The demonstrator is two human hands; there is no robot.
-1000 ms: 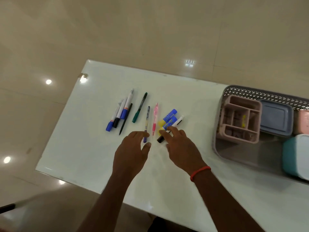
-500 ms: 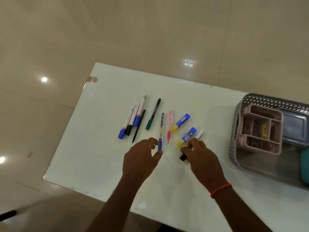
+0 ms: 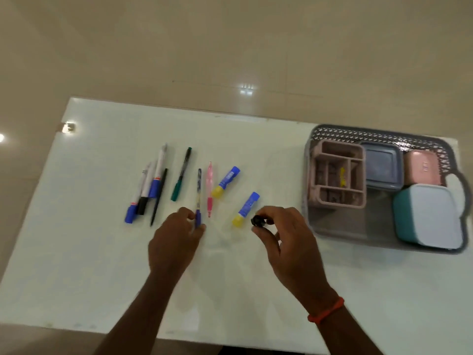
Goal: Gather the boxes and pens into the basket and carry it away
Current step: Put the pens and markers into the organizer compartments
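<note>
Several pens lie in a row on the white table [image 3: 102,252]: a bunch of markers [image 3: 149,185], a green pen [image 3: 181,174], a blue pen [image 3: 198,196], a pink pen [image 3: 209,188] and two blue-and-yellow glue sticks [image 3: 225,182] [image 3: 246,208]. My left hand [image 3: 174,242] pinches the lower end of the blue pen. My right hand [image 3: 284,242] holds a black-capped marker [image 3: 257,221] lifted off the table, mostly hidden in the fingers. The grey basket [image 3: 332,226] at the right holds a pink organizer [image 3: 335,175], a grey-blue box [image 3: 382,166], a pink box [image 3: 422,166] and a teal box with white lid [image 3: 432,216].
The table's near edge runs just below my forearms. Shiny beige floor tiles [image 3: 230,47] surround the table. The basket's handle [image 3: 463,190] sticks out towards the table's right end.
My right hand has picked up the black-capped marker and lifted it off the table. My left hand has closed on the blue pen's end. The camera shifted, bringing the whole basket into view.
</note>
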